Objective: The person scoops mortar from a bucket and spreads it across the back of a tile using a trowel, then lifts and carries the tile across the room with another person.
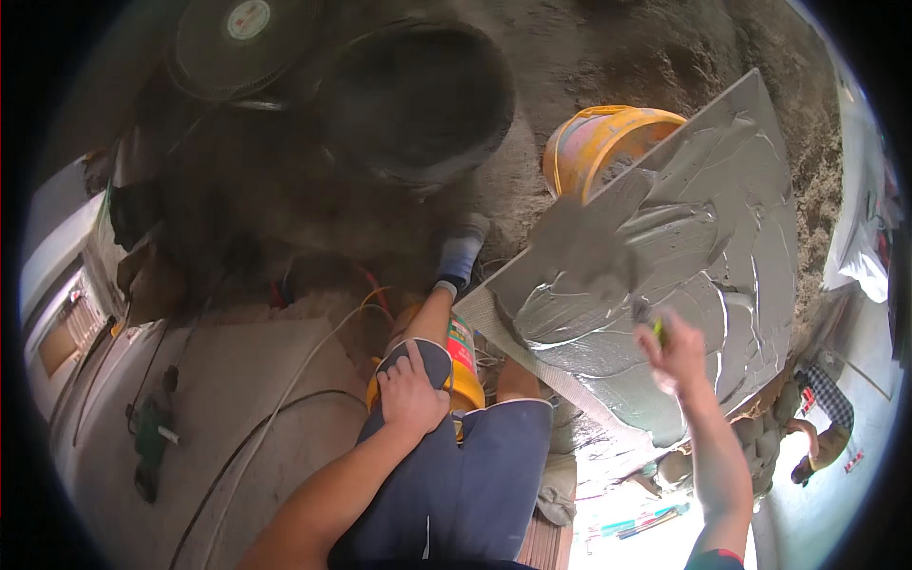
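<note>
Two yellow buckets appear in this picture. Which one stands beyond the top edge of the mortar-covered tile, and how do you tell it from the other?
The open yellow plastic bucket at upper centre; the other yellow bucket stands between the person's legs.

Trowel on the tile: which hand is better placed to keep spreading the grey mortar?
Right, probably. The right hand already grips the trowel, whose blade lies on the mortar-covered tile. The left hand rests on the person's knee, away from the tile, holding no tool.
</note>
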Available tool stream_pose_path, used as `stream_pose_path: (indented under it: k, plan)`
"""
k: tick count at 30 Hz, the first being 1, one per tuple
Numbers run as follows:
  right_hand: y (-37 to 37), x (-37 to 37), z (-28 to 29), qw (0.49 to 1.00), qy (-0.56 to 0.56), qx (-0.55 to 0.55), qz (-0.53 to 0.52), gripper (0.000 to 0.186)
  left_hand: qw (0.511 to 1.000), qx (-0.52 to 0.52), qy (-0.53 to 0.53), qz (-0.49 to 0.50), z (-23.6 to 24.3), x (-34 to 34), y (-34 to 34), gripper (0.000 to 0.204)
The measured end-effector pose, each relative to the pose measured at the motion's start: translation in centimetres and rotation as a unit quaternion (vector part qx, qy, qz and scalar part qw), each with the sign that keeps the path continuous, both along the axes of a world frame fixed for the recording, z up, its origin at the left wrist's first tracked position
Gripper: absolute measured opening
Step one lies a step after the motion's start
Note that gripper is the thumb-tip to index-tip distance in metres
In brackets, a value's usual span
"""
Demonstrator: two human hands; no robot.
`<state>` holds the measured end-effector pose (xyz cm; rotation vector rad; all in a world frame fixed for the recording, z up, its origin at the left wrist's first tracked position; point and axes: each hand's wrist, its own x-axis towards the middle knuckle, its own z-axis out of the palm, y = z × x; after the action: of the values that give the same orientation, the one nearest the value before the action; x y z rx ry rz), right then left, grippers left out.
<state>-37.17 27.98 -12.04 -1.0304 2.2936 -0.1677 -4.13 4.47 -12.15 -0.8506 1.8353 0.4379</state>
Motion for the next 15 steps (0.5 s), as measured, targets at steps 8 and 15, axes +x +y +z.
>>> stream_pose_path:
  k: [8,15]
  plan:
    - [-5.0,6.6,-0.5,0.989,-0.082,0.042,0.113,0.044,1.000,-0.004,-0.010,-0.012,-0.1,-0.5,-0.2,0.095]
    - [-10.6,3.8,-3.2,0.998,-0.049,0.022,0.022,0.044,0.999,-0.004,-0.028,-0.031,-0.4,-0.6,0.5,0.097]
